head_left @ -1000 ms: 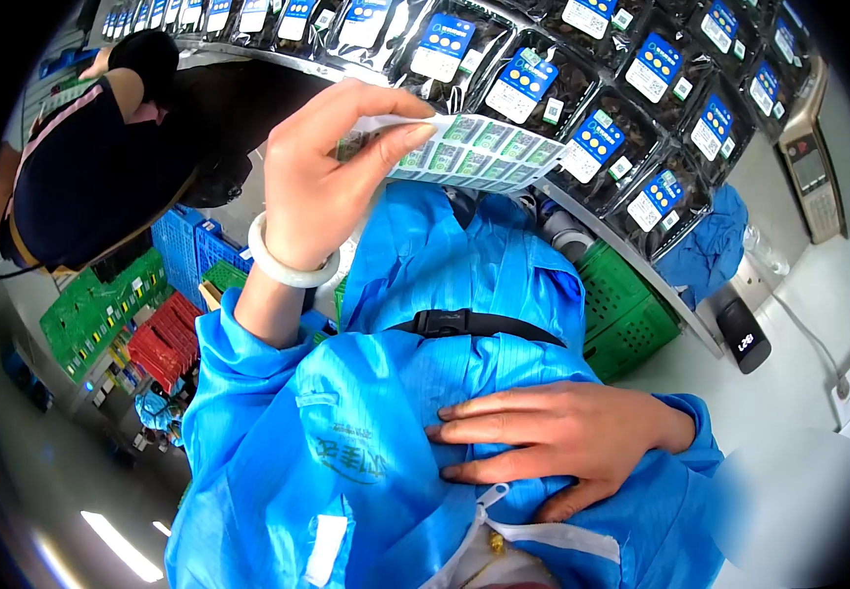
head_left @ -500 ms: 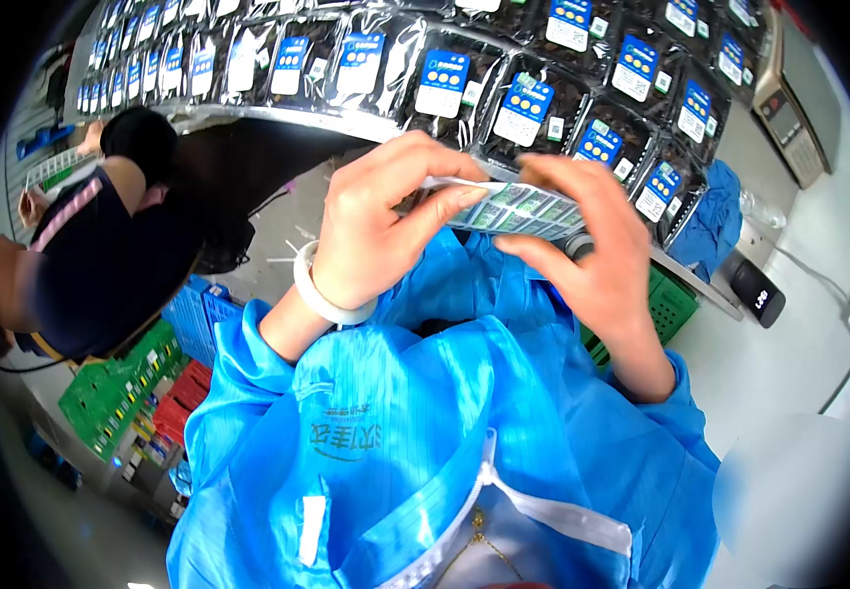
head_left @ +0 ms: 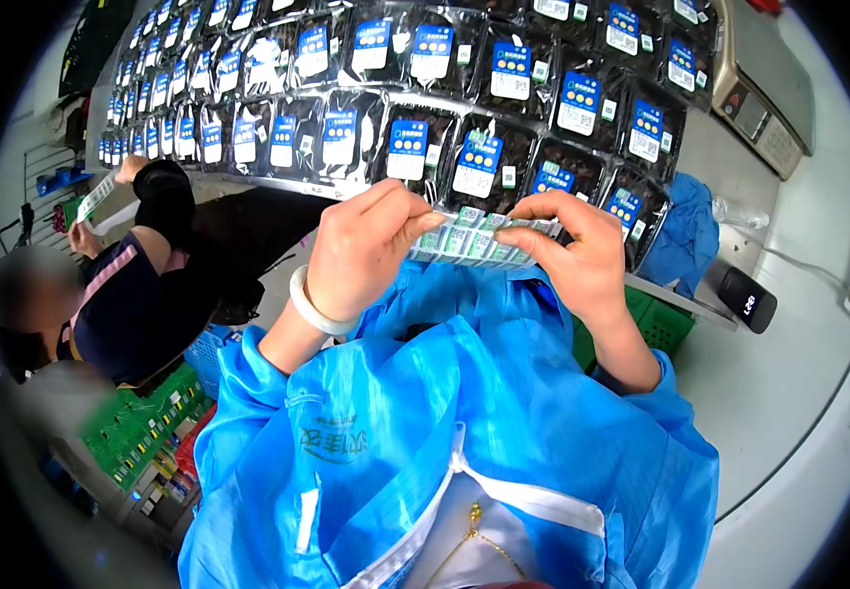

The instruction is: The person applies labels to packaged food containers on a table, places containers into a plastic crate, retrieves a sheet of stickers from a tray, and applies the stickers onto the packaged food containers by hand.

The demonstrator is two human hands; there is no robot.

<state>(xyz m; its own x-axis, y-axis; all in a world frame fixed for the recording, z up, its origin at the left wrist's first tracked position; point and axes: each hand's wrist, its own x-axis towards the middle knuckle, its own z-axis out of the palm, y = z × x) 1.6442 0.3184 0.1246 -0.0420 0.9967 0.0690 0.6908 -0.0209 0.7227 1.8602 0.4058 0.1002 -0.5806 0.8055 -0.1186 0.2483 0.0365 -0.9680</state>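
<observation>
A sheet of small green-and-white QR-code stickers [head_left: 466,242] is stretched between my two hands, just in front of the table's edge. My left hand [head_left: 368,257], with a pale bangle at the wrist, pinches its left end between thumb and curled fingers. Thumb and forefinger of my right hand [head_left: 582,257] close on the upper right part of the sheet; whether a single sticker is lifted there I cannot tell. Right behind the sheet lie clear-wrapped black packs [head_left: 479,162] with blue-and-white labels, many bearing a small sticker beside the label.
Rows of packs cover the table [head_left: 332,187]. A weighing scale [head_left: 764,98] stands at the right, near a crumpled blue cloth [head_left: 682,231] and a black digital clock [head_left: 747,296]. Green crates [head_left: 659,324] are below. At left a co-worker [head_left: 135,294] holds a white label strip [head_left: 98,199].
The sheet has tipped so that more of its sticker face shows. My right hand's spread fingers have come together on it. The view has shifted, and the co-worker's hands have moved.
</observation>
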